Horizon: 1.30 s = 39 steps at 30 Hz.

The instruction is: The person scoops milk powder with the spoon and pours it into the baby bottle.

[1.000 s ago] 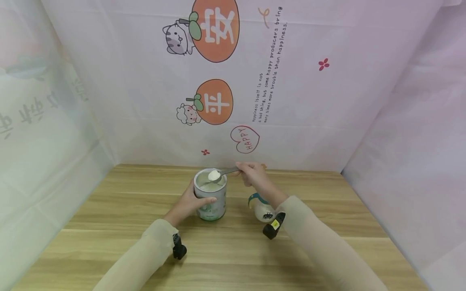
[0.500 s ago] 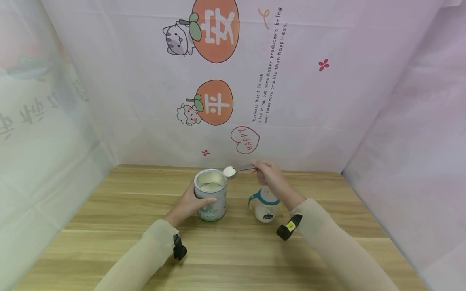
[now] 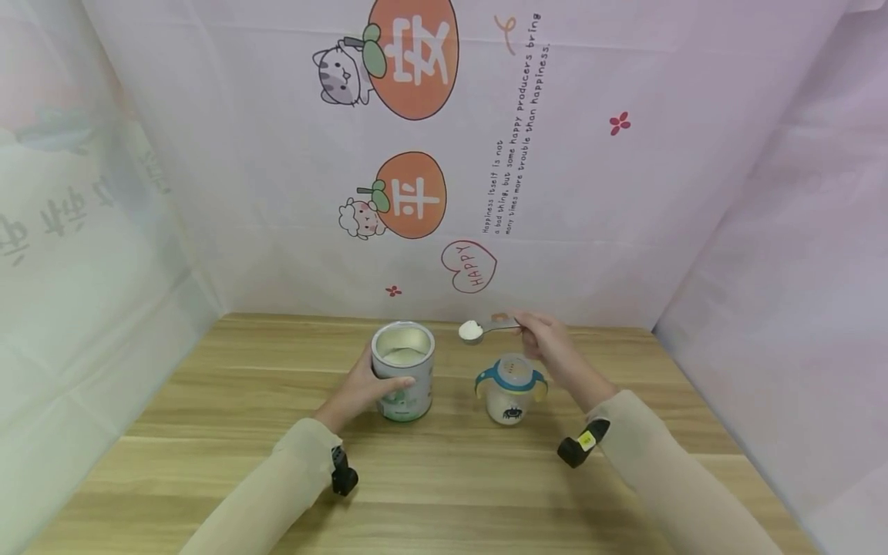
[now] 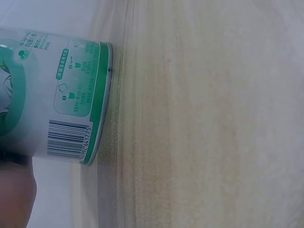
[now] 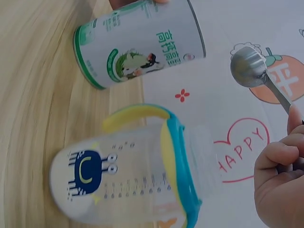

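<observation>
A milk powder can (image 3: 409, 397), white with green print, stands upright without a lid, pale powder visible inside. My left hand (image 3: 357, 389) grips its near left side, thumb across the front. My right hand (image 3: 551, 348) pinches the handle of a metal measuring spoon (image 5: 248, 67), heaped with white powder (image 3: 470, 330). In the head view the spoon is between the can and a baby bottle (image 3: 505, 405), higher than the bottle's top. The bottle stands upright, with a clear top, blue collar and two side handles; a dark cartoon print (image 5: 88, 172) marks its front.
Both things stand on a wood-grain table (image 3: 430, 493). A printed white cloth (image 3: 590, 231) rises along the table's back edge, and more cloth hangs at the left and right sides. A black wrist camera (image 3: 581, 445) sits below the right cuff.
My right hand has carried the powder-filled spoon from over the can's mouth to the right, clear of the rim. The bottle has come into fuller view; my left hand stays on the can.
</observation>
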### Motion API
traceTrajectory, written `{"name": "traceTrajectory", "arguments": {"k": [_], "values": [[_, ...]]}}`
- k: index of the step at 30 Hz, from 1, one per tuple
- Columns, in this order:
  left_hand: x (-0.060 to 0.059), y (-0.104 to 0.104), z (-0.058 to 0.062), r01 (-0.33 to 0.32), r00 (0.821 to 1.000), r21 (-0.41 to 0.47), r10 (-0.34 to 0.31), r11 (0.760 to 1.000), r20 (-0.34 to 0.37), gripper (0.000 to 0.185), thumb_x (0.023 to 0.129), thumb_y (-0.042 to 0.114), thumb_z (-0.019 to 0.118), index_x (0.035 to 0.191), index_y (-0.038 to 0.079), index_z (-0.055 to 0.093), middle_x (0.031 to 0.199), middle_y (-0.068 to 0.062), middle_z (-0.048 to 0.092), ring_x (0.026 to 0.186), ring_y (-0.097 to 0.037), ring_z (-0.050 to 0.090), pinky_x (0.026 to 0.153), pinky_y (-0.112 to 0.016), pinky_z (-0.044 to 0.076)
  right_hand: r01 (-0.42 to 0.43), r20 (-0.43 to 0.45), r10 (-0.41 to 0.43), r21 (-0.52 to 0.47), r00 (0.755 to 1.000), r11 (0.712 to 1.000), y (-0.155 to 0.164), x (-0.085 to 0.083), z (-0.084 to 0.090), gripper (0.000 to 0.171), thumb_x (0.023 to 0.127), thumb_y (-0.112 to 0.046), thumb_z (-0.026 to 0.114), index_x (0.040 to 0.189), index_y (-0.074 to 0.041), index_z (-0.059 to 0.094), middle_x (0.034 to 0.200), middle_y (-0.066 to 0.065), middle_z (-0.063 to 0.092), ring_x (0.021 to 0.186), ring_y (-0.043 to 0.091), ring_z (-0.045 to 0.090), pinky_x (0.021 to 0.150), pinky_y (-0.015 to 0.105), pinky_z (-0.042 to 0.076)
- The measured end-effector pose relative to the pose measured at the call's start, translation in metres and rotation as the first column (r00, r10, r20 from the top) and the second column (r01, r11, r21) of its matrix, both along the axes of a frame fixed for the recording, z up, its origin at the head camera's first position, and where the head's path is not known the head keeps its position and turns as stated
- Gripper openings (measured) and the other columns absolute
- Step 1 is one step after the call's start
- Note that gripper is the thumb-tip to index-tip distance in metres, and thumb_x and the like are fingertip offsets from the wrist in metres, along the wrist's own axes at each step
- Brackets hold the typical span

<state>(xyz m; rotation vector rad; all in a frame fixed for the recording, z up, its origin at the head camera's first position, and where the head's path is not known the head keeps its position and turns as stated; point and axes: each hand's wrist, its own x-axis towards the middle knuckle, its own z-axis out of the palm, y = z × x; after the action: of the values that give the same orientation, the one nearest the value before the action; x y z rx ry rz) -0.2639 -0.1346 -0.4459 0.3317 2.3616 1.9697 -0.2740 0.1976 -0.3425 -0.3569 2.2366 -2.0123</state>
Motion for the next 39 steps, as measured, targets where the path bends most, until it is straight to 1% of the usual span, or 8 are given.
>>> {"name": "traceTrajectory", "arguments": {"k": [6,14,20,24,28,31,35,39], "values": [[0.001,0.000,0.000,0.007,1.000,0.010,-0.007,1.000,-0.006,0.099,0.078,0.033,0.088,0.154,0.029,0.026,0.146,-0.009,0.046,0.135,-0.032,0.043,0.110,-0.063,0.030,0.024,-0.001,-0.024,-0.013,1.000,1.000,0.014,0.004,-0.004,0.033,0.107,-0.026,0.048,0.080,-0.012,0.060,0.056,-0.006,0.033,0.050,0.009,0.029,0.052,0.021,0.029],[0.003,0.000,0.000,0.005,1.000,0.017,-0.005,1.000,0.009,0.100,0.077,0.034,0.089,0.154,0.031,0.025,0.146,-0.007,0.046,0.136,-0.032,0.042,0.110,-0.063,0.029,0.054,-0.001,-0.054,-0.011,0.999,0.998,0.031,0.011,-0.009,0.034,0.107,-0.024,0.048,0.080,-0.010,0.063,0.056,-0.006,0.034,0.049,0.008,0.029,0.051,0.021,0.028],[0.004,0.000,-0.001,0.025,1.000,0.012,-0.025,1.000,0.001,0.100,0.079,0.034,0.088,0.155,0.029,0.024,0.148,-0.009,0.045,0.136,-0.032,0.042,0.110,-0.064,0.029,0.078,-0.012,-0.078,0.020,0.997,0.997,0.046,0.018,-0.014,0.034,0.107,-0.029,0.049,0.082,-0.012,0.065,0.056,-0.006,0.034,0.049,0.007,0.030,0.050,0.021,0.029],[0.004,0.000,0.000,0.023,1.000,0.010,-0.023,1.000,-0.001,0.099,0.079,0.034,0.088,0.155,0.029,0.023,0.148,-0.009,0.044,0.136,-0.031,0.041,0.110,-0.064,0.028,0.088,-0.025,-0.087,0.008,0.996,0.996,0.056,0.023,-0.017,0.035,0.107,-0.030,0.050,0.082,-0.012,0.067,0.055,-0.007,0.035,0.048,0.007,0.029,0.050,0.028,0.023],[0.005,0.000,0.001,0.016,1.000,0.006,-0.016,1.000,0.001,0.099,0.079,0.034,0.087,0.155,0.030,0.024,0.148,-0.009,0.044,0.136,-0.031,0.041,0.110,-0.063,0.029,0.093,-0.041,-0.092,0.014,0.995,0.996,0.062,0.026,-0.020,0.036,0.107,-0.030,0.050,0.082,-0.011,0.067,0.054,-0.007,0.035,0.048,0.006,0.030,0.049,0.028,0.023],[0.005,0.000,0.001,0.025,1.000,0.013,-0.025,1.000,0.001,0.098,0.080,0.033,0.087,0.154,0.030,0.024,0.149,-0.009,0.044,0.136,-0.031,0.041,0.111,-0.063,0.028,0.112,-0.063,-0.108,0.066,0.992,0.992,0.066,0.028,-0.022,0.036,0.107,-0.032,0.051,0.083,-0.010,0.066,0.055,-0.006,0.036,0.049,0.007,0.032,0.049,0.022,0.032],[0.003,-0.001,-0.001,0.023,1.000,0.018,-0.023,1.000,0.002,0.098,0.080,0.033,0.087,0.154,0.031,0.024,0.148,-0.008,0.044,0.136,-0.031,0.041,0.111,-0.063,0.028,0.146,-0.107,-0.132,0.134,0.985,0.980,0.068,0.029,-0.027,0.037,0.106,-0.037,0.052,0.085,-0.009,0.065,0.056,-0.006,0.038,0.050,0.008,0.033,0.051,0.023,0.035],[0.002,-0.001,-0.001,0.013,1.000,0.010,-0.013,1.000,0.002,0.099,0.078,0.035,0.088,0.154,0.032,0.025,0.148,-0.008,0.045,0.136,-0.031,0.041,0.110,-0.064,0.028,0.177,-0.152,-0.150,0.189,0.977,0.966,0.069,0.028,-0.031,0.043,0.105,-0.041,0.052,0.089,-0.003,0.065,0.056,-0.005,0.039,0.050,0.010,0.033,0.052,0.026,0.036]]}}
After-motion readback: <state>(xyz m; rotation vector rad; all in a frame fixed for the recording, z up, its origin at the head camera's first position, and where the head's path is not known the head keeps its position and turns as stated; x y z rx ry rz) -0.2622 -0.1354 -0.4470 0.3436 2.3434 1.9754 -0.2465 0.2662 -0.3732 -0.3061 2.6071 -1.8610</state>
